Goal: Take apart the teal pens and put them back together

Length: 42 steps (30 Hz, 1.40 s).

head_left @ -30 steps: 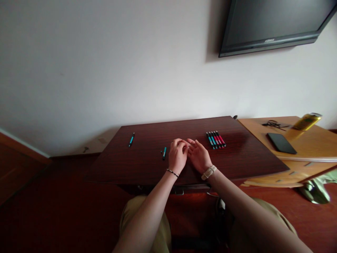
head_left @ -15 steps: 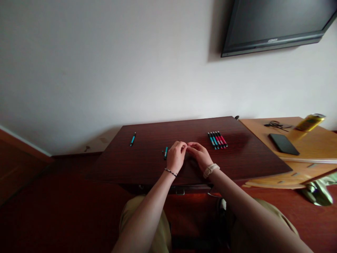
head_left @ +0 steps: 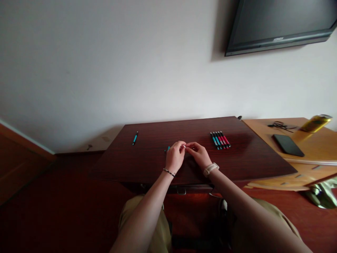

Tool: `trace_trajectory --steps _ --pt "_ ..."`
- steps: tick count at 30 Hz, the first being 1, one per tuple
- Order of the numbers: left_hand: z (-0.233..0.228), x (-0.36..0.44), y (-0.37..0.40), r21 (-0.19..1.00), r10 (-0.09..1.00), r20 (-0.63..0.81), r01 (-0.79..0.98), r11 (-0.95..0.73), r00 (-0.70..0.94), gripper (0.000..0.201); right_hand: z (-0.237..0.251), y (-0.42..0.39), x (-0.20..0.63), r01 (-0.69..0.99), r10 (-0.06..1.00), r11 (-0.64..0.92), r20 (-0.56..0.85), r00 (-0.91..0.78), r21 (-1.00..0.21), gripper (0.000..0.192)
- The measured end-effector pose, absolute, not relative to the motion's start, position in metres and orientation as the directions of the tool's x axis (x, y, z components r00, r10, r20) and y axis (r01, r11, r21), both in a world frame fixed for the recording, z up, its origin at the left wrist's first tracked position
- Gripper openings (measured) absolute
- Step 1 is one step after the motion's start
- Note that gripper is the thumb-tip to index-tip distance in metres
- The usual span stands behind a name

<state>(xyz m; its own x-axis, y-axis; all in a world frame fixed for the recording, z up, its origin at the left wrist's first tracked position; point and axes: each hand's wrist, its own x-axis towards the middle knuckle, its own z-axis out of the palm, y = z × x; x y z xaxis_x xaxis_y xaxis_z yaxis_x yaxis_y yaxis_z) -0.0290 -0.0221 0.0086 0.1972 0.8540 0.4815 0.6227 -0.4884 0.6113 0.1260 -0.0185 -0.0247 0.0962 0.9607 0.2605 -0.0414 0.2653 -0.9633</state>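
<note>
My left hand (head_left: 175, 156) and my right hand (head_left: 199, 153) meet over the dark wooden table (head_left: 158, 131), fingertips almost touching. Both are closed in a pinch around a small pale piece (head_left: 183, 146), mostly covered by the fingers, so its kind is unclear. Just behind my left hand lies a blue pen part (head_left: 168, 148), largely hidden by the hand. To the right, several pens (head_left: 220, 140), some blue and some red, lie side by side in a row. A single blue pen (head_left: 135, 138) rests alone on the left.
A lighter wooden cabinet (head_left: 265, 140) adjoins the table's right side. On it are a black phone (head_left: 288, 144), a dark cable (head_left: 281, 125) and a yellow can (head_left: 317, 123). A television (head_left: 281, 26) hangs on the wall above.
The pale piece between my fingertips now shows more. My left hand now covers more of the blue pen part. The view has shifted slightly left.
</note>
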Motion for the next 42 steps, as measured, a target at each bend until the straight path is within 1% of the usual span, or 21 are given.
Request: trace_trajectory --steps 2,8,13,17,19,21,26,32,35,37,40,42 --pt "0.009 -0.031 -0.022 0.635 0.859 0.478 0.605 -0.481 0.182 0.025 -0.024 -0.018 0.123 -0.015 0.958 0.274 0.272 0.095 -0.962 0.024" --pt "0.012 -0.039 -0.02 0.682 0.879 0.447 0.573 -0.454 0.164 0.013 -0.026 -0.019 0.117 0.05 0.946 0.312 0.315 0.072 -0.949 0.019" --pt "0.012 -0.043 -0.018 0.686 0.891 0.427 0.586 -0.431 0.155 0.014 -0.023 -0.021 0.114 0.092 0.94 0.332 0.337 0.055 -0.939 0.021" --pt "0.013 -0.048 -0.016 0.678 0.883 0.444 0.587 -0.442 0.153 0.013 -0.023 -0.02 0.11 0.116 0.938 0.337 0.344 0.043 -0.934 0.022" --pt "0.015 -0.053 -0.014 0.663 0.877 0.459 0.601 -0.446 0.144 0.013 -0.024 -0.02 0.109 0.163 0.934 0.347 0.356 0.025 -0.923 0.023" --pt "0.017 -0.059 -0.013 0.631 0.87 0.474 0.636 -0.444 0.137 0.013 -0.026 -0.019 0.108 0.223 0.93 0.36 0.369 -0.004 -0.906 0.021" --pt "0.019 -0.075 -0.011 0.506 0.853 0.497 0.746 -0.433 0.158 0.014 -0.031 -0.015 0.107 0.314 0.923 0.375 0.384 -0.036 -0.872 0.007" --pt "0.01 -0.084 -0.008 0.322 0.839 0.49 0.846 -0.425 0.236 0.017 -0.036 -0.009 0.108 0.427 0.924 0.361 0.381 -0.041 -0.829 0.003" --pt "0.006 -0.086 -0.007 0.268 0.846 0.466 0.87 -0.414 0.259 0.02 -0.037 -0.006 0.106 0.473 0.917 0.371 0.397 -0.048 -0.799 0.003" --pt "0.004 -0.086 -0.006 0.248 0.861 0.432 0.883 -0.399 0.268 0.022 -0.036 -0.005 0.104 0.548 0.919 0.362 0.386 -0.077 -0.754 0.002" --pt "0.003 -0.085 -0.006 0.225 0.881 0.385 0.898 -0.378 0.275 0.022 -0.033 -0.005 0.099 0.679 0.929 0.338 0.346 -0.13 -0.652 0.004" --pt "0.003 -0.084 -0.005 0.219 0.888 0.372 0.904 -0.368 0.271 0.021 -0.031 -0.005 0.096 0.729 0.933 0.327 0.326 -0.149 -0.601 0.005"
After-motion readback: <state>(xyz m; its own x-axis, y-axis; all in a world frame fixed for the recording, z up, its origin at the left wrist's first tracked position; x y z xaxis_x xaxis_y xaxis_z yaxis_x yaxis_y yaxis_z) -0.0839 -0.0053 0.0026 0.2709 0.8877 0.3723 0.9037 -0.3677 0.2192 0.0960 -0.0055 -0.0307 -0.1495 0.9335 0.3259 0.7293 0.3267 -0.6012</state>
